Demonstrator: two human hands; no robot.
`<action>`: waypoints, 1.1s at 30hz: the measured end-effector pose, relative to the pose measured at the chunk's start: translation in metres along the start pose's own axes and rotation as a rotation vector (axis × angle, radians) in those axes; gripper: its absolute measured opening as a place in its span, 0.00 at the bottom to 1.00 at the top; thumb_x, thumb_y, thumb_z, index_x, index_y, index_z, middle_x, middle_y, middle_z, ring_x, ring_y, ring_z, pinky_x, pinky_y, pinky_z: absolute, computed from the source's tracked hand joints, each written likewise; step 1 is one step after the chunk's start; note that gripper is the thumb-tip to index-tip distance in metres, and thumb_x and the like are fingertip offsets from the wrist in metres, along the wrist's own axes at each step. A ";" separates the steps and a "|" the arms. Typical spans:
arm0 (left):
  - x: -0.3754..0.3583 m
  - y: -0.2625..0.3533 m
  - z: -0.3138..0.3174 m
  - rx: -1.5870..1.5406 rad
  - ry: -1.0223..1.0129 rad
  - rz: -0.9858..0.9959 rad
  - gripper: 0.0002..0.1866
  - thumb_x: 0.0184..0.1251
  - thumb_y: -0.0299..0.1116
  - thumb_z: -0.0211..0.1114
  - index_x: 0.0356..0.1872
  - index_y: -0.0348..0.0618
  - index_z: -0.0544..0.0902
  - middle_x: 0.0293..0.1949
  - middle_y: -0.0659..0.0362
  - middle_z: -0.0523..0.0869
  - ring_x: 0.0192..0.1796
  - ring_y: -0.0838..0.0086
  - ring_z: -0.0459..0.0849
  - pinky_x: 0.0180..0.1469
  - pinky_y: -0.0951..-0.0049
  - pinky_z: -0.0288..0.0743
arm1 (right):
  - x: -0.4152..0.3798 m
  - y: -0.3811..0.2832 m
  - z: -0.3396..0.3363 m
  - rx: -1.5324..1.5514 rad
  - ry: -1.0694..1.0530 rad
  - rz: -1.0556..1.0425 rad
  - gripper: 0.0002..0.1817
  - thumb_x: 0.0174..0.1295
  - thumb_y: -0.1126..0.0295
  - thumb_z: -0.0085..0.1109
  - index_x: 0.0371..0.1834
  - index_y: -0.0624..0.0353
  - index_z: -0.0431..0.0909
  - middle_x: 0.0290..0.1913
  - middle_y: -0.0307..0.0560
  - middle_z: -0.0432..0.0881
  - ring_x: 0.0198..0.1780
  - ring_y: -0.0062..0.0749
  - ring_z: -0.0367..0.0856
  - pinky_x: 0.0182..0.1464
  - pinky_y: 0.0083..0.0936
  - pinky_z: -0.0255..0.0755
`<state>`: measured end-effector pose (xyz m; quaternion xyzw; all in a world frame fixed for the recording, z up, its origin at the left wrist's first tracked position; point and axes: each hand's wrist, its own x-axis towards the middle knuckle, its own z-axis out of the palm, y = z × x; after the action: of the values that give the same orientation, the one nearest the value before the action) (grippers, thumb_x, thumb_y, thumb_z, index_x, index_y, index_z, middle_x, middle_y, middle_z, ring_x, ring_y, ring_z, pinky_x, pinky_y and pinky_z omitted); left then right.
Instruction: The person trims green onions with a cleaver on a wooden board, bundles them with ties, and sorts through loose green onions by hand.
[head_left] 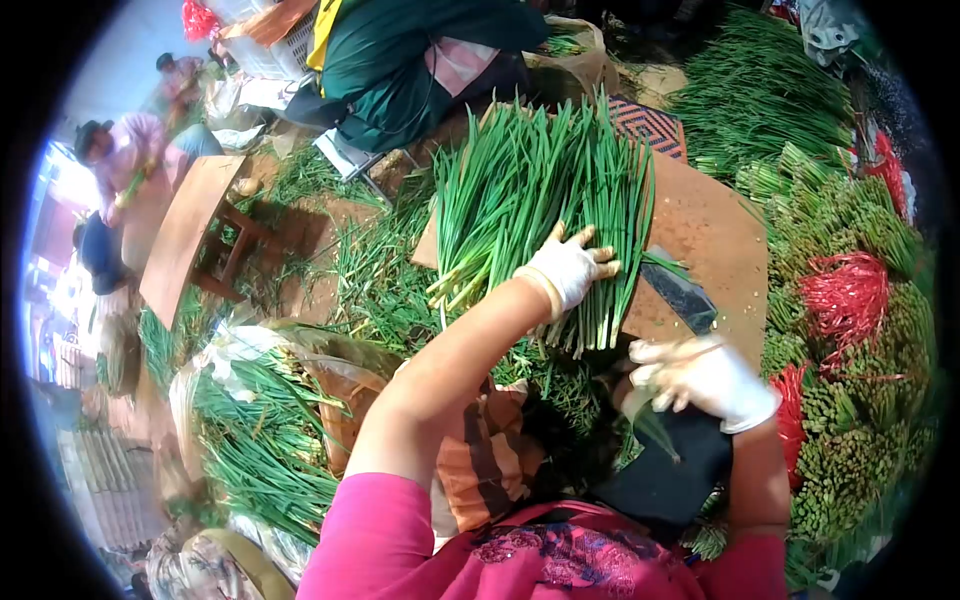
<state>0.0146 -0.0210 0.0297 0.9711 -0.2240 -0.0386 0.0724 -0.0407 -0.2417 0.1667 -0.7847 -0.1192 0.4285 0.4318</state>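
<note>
Left hand point(568, 272) open, spread on greens point(500, 190): press lightly, avoid bruising. Right hand point(710, 382) half-curled at near-right leaf point(656, 434); can't tell if gripping.

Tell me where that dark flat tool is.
Right of centre in the head view, the dark flat tool lies on the board, beside the green stalks, beyond the right hand.

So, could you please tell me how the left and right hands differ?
The left hand spreads its fingers on green stalks, while the right hand curls its fingers above a narrow leaf. The left hand is over the board, the right hand nearer the person's body. Both wear whitish gloves.
</note>
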 end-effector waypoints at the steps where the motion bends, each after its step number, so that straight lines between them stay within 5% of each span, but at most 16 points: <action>1: -0.020 -0.005 -0.009 0.013 0.139 -0.017 0.28 0.60 0.29 0.53 0.64 0.62 0.69 0.68 0.66 0.65 0.72 0.61 0.56 0.69 0.46 0.50 | 0.005 0.028 0.015 -0.559 0.145 -0.263 0.20 0.52 0.70 0.57 0.49 0.64 0.76 0.31 0.51 0.83 0.30 0.36 0.83 0.31 0.28 0.75; 2: -0.036 -0.010 -0.016 0.014 0.294 -0.032 0.28 0.58 0.27 0.55 0.62 0.59 0.72 0.65 0.64 0.69 0.70 0.62 0.60 0.69 0.48 0.52 | 0.013 0.059 0.023 -1.133 0.304 -0.518 0.21 0.51 0.68 0.57 0.50 0.62 0.77 0.32 0.53 0.83 0.31 0.40 0.83 0.33 0.30 0.76; 3: -0.042 -0.023 -0.027 -0.130 0.428 0.001 0.28 0.55 0.26 0.58 0.61 0.54 0.72 0.63 0.61 0.71 0.68 0.63 0.64 0.69 0.54 0.53 | 0.015 0.070 0.017 -1.113 0.345 -0.426 0.21 0.51 0.67 0.57 0.51 0.58 0.77 0.32 0.54 0.82 0.33 0.43 0.82 0.37 0.34 0.76; 6: -0.074 -0.091 -0.041 -0.504 0.723 -0.148 0.29 0.50 0.23 0.64 0.59 0.42 0.73 0.58 0.53 0.77 0.63 0.65 0.72 0.67 0.69 0.58 | 0.029 0.084 -0.009 -0.409 0.318 -0.160 0.18 0.54 0.69 0.56 0.49 0.62 0.78 0.30 0.49 0.83 0.27 0.31 0.81 0.32 0.26 0.74; 8: -0.103 -0.148 -0.007 -0.465 0.770 -0.432 0.29 0.56 0.37 0.65 0.60 0.42 0.71 0.56 0.47 0.77 0.58 0.56 0.75 0.61 0.66 0.66 | 0.053 0.108 -0.018 -0.112 0.328 -0.124 0.14 0.59 0.70 0.54 0.45 0.66 0.79 0.25 0.42 0.81 0.24 0.22 0.77 0.29 0.18 0.71; 10: -0.134 -0.185 0.027 -0.415 0.429 -0.818 0.36 0.59 0.52 0.61 0.65 0.42 0.65 0.55 0.44 0.77 0.57 0.55 0.76 0.59 0.65 0.67 | 0.078 0.118 -0.021 0.025 0.312 0.000 0.11 0.61 0.68 0.54 0.39 0.64 0.79 0.23 0.42 0.80 0.23 0.21 0.76 0.26 0.17 0.69; 13: -0.138 -0.165 0.035 -0.746 0.201 -0.880 0.45 0.60 0.64 0.53 0.70 0.43 0.54 0.62 0.40 0.69 0.60 0.51 0.73 0.61 0.61 0.65 | 0.113 0.111 -0.018 0.192 0.244 0.104 0.11 0.62 0.64 0.54 0.34 0.61 0.77 0.22 0.43 0.79 0.19 0.21 0.74 0.22 0.18 0.67; 16: -0.109 -0.131 0.035 -0.264 0.132 -0.775 0.48 0.60 0.65 0.49 0.70 0.37 0.48 0.69 0.41 0.57 0.68 0.51 0.61 0.68 0.65 0.57 | 0.168 0.111 -0.008 0.431 0.202 -0.049 0.17 0.62 0.54 0.56 0.34 0.59 0.75 0.17 0.39 0.72 0.16 0.22 0.71 0.17 0.19 0.64; 18: -0.093 -0.076 0.013 -0.439 0.112 -0.749 0.49 0.60 0.64 0.51 0.70 0.35 0.48 0.69 0.41 0.55 0.71 0.53 0.54 0.70 0.64 0.52 | 0.198 0.100 0.012 0.501 0.212 -0.023 0.19 0.63 0.52 0.55 0.40 0.60 0.76 0.18 0.39 0.71 0.16 0.24 0.71 0.17 0.20 0.65; 19: -0.084 -0.058 0.016 -0.602 0.134 -0.691 0.48 0.61 0.62 0.52 0.70 0.35 0.47 0.69 0.41 0.55 0.72 0.53 0.53 0.70 0.65 0.50 | 0.199 0.092 0.019 0.380 0.195 -0.113 0.21 0.63 0.52 0.55 0.44 0.61 0.77 0.21 0.41 0.72 0.18 0.23 0.73 0.18 0.19 0.67; 22: -0.082 -0.020 0.033 -0.941 0.236 -0.355 0.48 0.62 0.59 0.56 0.71 0.35 0.45 0.70 0.41 0.54 0.73 0.54 0.51 0.71 0.68 0.46 | 0.205 0.100 0.008 -0.466 0.338 -0.317 0.31 0.62 0.44 0.50 0.47 0.66 0.77 0.37 0.60 0.82 0.40 0.50 0.81 0.42 0.38 0.73; 23: -0.083 -0.022 0.033 -0.840 0.081 -0.487 0.48 0.61 0.56 0.59 0.71 0.35 0.45 0.70 0.41 0.54 0.73 0.58 0.52 0.71 0.71 0.44 | 0.204 0.108 -0.007 -0.541 0.337 -0.105 0.34 0.62 0.40 0.44 0.46 0.67 0.78 0.41 0.66 0.80 0.49 0.57 0.77 0.51 0.41 0.67; 24: -0.083 -0.036 0.057 -1.199 0.279 -0.395 0.47 0.60 0.53 0.63 0.71 0.37 0.48 0.70 0.42 0.56 0.72 0.58 0.54 0.70 0.69 0.49 | 0.188 0.111 -0.011 -0.361 0.490 -0.184 0.37 0.61 0.39 0.44 0.44 0.71 0.77 0.41 0.66 0.80 0.48 0.54 0.77 0.50 0.40 0.68; 27: -0.074 -0.070 0.041 -2.039 0.187 -0.737 0.37 0.62 0.57 0.58 0.68 0.53 0.60 0.52 0.55 0.78 0.54 0.64 0.74 0.56 0.61 0.69 | 0.205 0.138 -0.024 -0.002 0.440 -0.263 0.22 0.69 0.62 0.37 0.53 0.70 0.72 0.50 0.63 0.77 0.48 0.44 0.78 0.50 0.28 0.70; 29: -0.062 -0.060 0.013 -1.796 0.278 -0.974 0.46 0.56 0.64 0.60 0.71 0.58 0.52 0.61 0.54 0.70 0.61 0.63 0.69 0.61 0.57 0.63 | 0.198 0.107 -0.005 -0.059 0.460 -0.258 0.26 0.67 0.56 0.42 0.56 0.69 0.70 0.53 0.63 0.75 0.52 0.45 0.76 0.54 0.29 0.68; 33: -0.038 -0.086 0.037 -1.505 0.164 -0.897 0.56 0.48 0.73 0.57 0.73 0.51 0.47 0.73 0.56 0.49 0.73 0.68 0.49 0.70 0.62 0.47 | 0.203 0.058 0.032 -0.333 0.447 -0.094 0.46 0.53 0.34 0.54 0.61 0.67 0.67 0.59 0.58 0.73 0.59 0.48 0.72 0.61 0.35 0.64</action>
<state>0.0133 0.0678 -0.0185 0.6620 0.2693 -0.1307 0.6871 0.0468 -0.1450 -0.0021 -0.9135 -0.1259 0.1987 0.3320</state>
